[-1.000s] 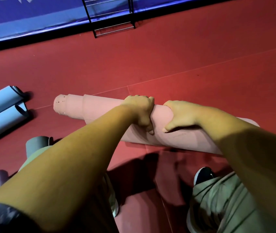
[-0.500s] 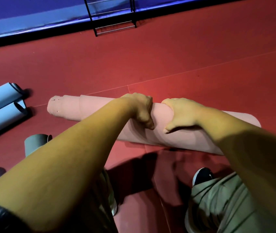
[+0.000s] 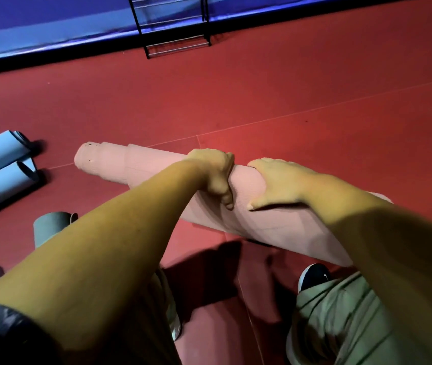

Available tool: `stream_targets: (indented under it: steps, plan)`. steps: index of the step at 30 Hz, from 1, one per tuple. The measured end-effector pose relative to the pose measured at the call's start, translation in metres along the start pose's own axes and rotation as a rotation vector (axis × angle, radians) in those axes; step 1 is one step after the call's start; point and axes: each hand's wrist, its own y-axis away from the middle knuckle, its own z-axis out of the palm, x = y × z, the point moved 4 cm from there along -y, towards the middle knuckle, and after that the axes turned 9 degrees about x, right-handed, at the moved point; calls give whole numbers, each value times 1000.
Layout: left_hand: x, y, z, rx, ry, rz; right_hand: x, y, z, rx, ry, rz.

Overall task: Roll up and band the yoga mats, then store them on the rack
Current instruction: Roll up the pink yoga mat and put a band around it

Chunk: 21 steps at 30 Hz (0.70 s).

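Left hand [image 3: 216, 175] curls over the top of the rolled pink yoga mat [image 3: 141, 164]. Right hand [image 3: 275, 181] grips it just beside, thumb spread along the near side. The mat stretches across the red floor [image 3: 315, 88].

Bare forearms, dark short sleeve [image 3: 1, 335], olive trousers [image 3: 341, 325] (ribbed), black shoe [image 3: 312, 276].

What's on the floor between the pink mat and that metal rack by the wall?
Only bare red floor lies between the pink mat and the rack; the head view shows it.
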Motion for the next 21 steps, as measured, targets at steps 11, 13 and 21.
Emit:
stream_targets:
  steps: [11,13,21]
  plan:
    - [-5,-6,-4,-101,110,-24,-15,-2,-1,68,165,-55]
    - [0,-5,-4,-81,67,11,-11,-3,-2,57,125,-41]
    - [16,5,4,37,-217,144,7,-5,-4,-7,-76,11]
